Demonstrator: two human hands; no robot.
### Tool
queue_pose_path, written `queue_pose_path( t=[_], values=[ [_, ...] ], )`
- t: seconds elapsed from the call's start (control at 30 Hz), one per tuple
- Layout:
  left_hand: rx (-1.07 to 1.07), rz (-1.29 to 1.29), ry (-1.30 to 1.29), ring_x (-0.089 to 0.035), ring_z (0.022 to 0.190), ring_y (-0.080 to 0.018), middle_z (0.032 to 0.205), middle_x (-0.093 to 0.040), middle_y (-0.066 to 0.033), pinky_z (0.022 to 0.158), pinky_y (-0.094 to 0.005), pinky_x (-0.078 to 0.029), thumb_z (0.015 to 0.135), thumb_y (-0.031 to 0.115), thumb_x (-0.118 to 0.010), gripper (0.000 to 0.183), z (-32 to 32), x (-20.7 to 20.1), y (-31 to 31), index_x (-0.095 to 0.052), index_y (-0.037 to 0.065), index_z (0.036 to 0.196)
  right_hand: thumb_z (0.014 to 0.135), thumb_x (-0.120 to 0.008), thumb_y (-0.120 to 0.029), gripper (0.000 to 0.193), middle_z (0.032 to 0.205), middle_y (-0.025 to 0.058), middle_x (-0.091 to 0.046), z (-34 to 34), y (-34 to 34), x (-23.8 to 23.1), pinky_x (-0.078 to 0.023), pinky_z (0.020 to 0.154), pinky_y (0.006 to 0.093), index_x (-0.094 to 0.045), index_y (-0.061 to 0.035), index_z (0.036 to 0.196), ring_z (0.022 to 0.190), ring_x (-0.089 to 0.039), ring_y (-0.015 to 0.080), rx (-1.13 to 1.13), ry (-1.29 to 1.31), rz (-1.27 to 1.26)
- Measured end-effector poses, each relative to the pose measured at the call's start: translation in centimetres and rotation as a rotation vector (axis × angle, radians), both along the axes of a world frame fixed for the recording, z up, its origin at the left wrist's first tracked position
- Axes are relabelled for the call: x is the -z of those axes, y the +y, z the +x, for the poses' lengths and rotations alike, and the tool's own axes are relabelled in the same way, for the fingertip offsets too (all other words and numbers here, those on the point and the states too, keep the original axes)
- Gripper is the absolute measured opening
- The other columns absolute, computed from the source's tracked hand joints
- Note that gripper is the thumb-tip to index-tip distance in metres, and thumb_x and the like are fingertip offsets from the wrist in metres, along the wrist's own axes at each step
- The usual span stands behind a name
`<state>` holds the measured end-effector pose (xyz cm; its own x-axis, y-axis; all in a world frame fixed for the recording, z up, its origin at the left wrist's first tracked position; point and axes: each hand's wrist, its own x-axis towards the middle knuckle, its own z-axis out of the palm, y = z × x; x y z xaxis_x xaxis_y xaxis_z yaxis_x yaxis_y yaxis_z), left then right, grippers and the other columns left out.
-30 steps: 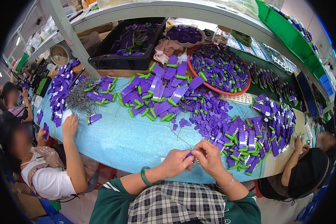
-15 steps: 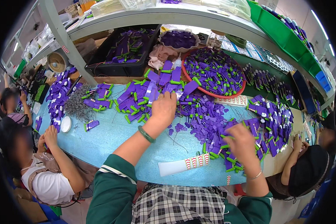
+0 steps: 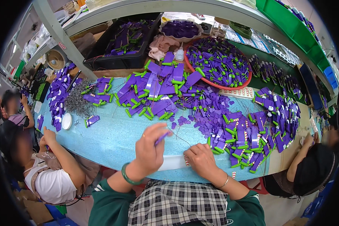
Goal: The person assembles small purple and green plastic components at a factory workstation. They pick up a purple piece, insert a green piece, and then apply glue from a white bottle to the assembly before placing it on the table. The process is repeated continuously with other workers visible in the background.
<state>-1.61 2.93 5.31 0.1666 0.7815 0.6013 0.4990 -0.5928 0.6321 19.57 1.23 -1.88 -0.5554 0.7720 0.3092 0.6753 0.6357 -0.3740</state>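
Observation:
My left hand (image 3: 148, 148), raised over the table's near edge, pinches a small flat purple piece (image 3: 162, 138). Its green bracelet sits at the wrist. Beside it, my right hand (image 3: 201, 160) is down on a white strip (image 3: 171, 162) with red-and-white striped stickers, fingers closed at its striped end and covering most of the stickers. Purple pieces with green ends (image 3: 160, 84) are heaped beyond my left hand. Small loose purple pieces (image 3: 207, 118) lie past my right hand, and more green-ended parts (image 3: 245, 145) are piled to its right.
A red round basket (image 3: 239, 87) and a black crate (image 3: 113, 63) of purple parts stand at the back under a shelf (image 3: 169, 19). A white lid (image 3: 67, 121) and tangled grey wires (image 3: 79, 101) lie left. People sit at both sides.
My left hand has come back from the far heap towards me with a purple piece. My right hand has moved down and left from the right pile onto the sticker strip.

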Motion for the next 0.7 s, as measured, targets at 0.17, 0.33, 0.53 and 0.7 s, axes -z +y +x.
queue_pose_path(
  t=[0.17,0.33,0.53,0.7],
  values=[
    [0.288,-0.933,-0.853,-0.061,0.089,-0.0176,0.097,-0.059,-0.0129,0.07,-0.0291,-0.055,0.099,0.007,-0.041,0.021,0.8,3.7,-3.3,-0.038,0.0,0.118,0.071,-0.063,-0.012,0.01,0.081,0.0002,-0.06,-0.9,-0.5,0.7,-0.039,0.074,0.0344,-0.064,-0.012,0.082,0.083,-0.056,0.0179,-0.002,0.061,0.047],
    [0.289,-1.098,-0.769,-0.059,0.089,-0.016,0.097,-0.057,-0.0089,0.074,-0.0288,-0.056,0.1,0.011,-0.038,0.024,1.6,9.4,-3.7,-0.04,0.001,0.123,0.072,-0.068,-0.013,0.011,0.086,-0.0001,-0.061,-0.5,0.0,1.0,-0.04,0.075,0.0341,-0.063,-0.0117,0.081,0.086,-0.057,0.0189,-0.018,0.221,-0.026],
    [0.306,-1.054,-0.702,-0.059,0.089,-0.0144,0.094,-0.056,-0.0073,0.075,-0.0271,-0.055,0.1,0.011,-0.04,0.024,1.6,9.8,-3.0,-0.046,-0.001,0.119,0.072,-0.074,-0.015,0.015,0.086,-0.0003,-0.06,0.3,1.1,0.0,-0.039,0.074,0.0354,-0.065,-0.0127,0.083,0.085,-0.055,0.0198,0.065,0.188,-0.182],
    [0.291,-0.988,-0.755,-0.058,0.088,-0.0139,0.094,-0.056,-0.0067,0.074,-0.0268,-0.055,0.099,0.01,-0.04,0.024,1.7,9.7,-3.4,-0.046,-0.001,0.12,0.072,-0.073,-0.018,0.011,0.079,-0.0021,-0.056,-1.2,0.6,-0.3,-0.036,0.072,0.0356,-0.067,-0.016,0.081,0.082,-0.054,0.0183,0.039,-0.043,-0.064]
  ],
)
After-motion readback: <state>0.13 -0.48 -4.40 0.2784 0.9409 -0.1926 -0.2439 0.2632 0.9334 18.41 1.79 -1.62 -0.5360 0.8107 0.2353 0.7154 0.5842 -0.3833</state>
